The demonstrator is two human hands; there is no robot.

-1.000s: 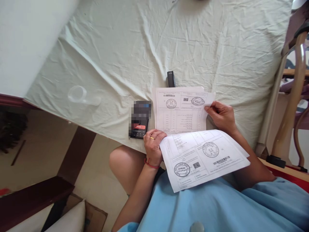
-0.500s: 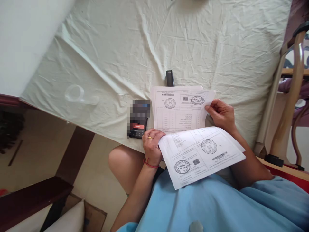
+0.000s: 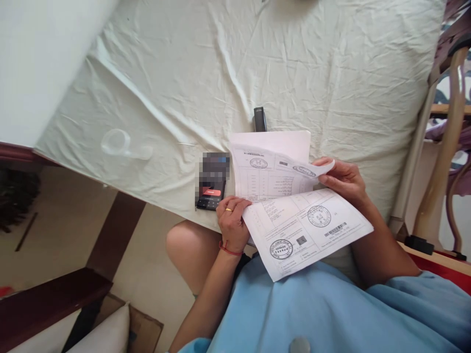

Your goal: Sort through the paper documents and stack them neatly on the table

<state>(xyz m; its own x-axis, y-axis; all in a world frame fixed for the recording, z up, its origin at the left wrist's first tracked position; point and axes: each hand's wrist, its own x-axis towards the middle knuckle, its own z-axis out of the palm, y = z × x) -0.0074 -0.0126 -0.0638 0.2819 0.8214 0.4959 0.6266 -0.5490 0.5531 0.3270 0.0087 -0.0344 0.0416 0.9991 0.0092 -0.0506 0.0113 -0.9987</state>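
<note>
Head-worn view, looking forward and down, close above papers (image 3: pixel 307 233)

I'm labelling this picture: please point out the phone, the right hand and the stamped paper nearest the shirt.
Phone (image 3: pixel 213 182): head view, middle of its screen.
Right hand (image 3: pixel 343 179): head view, middle of the hand.
Stamped paper (image 3: pixel 309 239): head view, middle of its printed face.

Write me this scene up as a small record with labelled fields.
Left hand: at the near page's left edge, grip partly hidden
Right hand: pinching the far sheet's curled right corner
Far sheet: printed, stamped
Near page: printed, stamped, overhanging the lap
Phone: left of the papers, screen lit
Black object: beyond the papers, partly covered
</note>
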